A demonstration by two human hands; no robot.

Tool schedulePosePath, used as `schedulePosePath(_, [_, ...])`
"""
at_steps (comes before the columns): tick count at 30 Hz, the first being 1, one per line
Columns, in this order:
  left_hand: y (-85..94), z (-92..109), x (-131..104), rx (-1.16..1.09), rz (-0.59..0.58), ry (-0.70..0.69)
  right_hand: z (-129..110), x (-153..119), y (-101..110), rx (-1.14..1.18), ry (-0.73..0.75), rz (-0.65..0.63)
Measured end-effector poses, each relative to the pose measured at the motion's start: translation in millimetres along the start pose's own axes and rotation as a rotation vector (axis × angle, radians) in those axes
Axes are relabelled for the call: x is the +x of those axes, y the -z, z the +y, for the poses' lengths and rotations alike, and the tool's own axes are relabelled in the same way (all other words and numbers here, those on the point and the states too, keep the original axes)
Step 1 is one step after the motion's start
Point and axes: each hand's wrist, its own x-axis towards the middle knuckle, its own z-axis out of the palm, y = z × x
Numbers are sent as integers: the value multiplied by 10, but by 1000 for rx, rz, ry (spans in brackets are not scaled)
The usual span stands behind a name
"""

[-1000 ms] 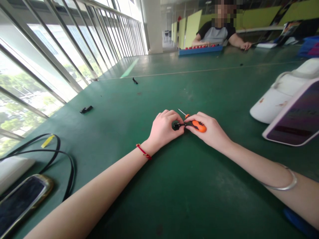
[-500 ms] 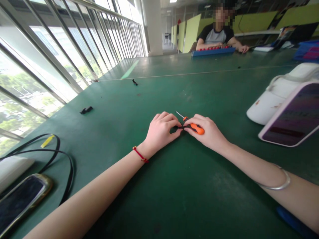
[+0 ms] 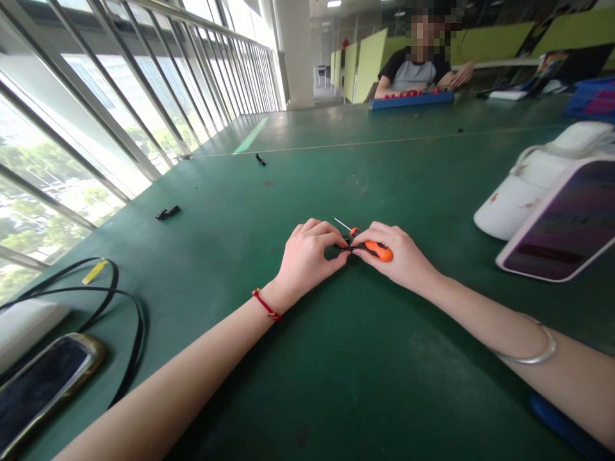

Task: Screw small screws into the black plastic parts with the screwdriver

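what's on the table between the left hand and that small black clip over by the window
Nothing: in the head view only bare green table lies between the left hand and the small black clip.

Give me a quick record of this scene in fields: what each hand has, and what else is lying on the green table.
left hand: left hand pinches a small black part with its fingertips, on the table
right hand: right hand holds an orange screwdriver, its tip pointing away, fingertips also at the small black part
surface: green table
left side: phone, black cable, black clip
right side: white device
far end: another person at a blue tray
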Motion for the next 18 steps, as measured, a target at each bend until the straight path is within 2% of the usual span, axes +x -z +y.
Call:
schedulePosePath(4, [1, -1, -13, -54, 15, 45, -12, 2, 3, 60, -9, 4])
schedulePosePath(7, [-8, -11, -9, -87, 49, 119, -5, 13, 6, 167, -75, 110])
schedulePosePath(10, [-57, -6, 27, -98, -14, 173, 28, 29, 5, 222, -114, 191])
schedulePosePath(13, [-95, 1, 62, -102, -77, 181, 59, 33, 3, 229, -116, 179])
schedulePosePath(16, [4, -69, 13, -92, -56, 205, 64, 26, 7, 234, -119, 159])
schedulePosePath(18, [187, -207, -91, -63, -27, 274, 57, 22, 9, 239, -123, 150])
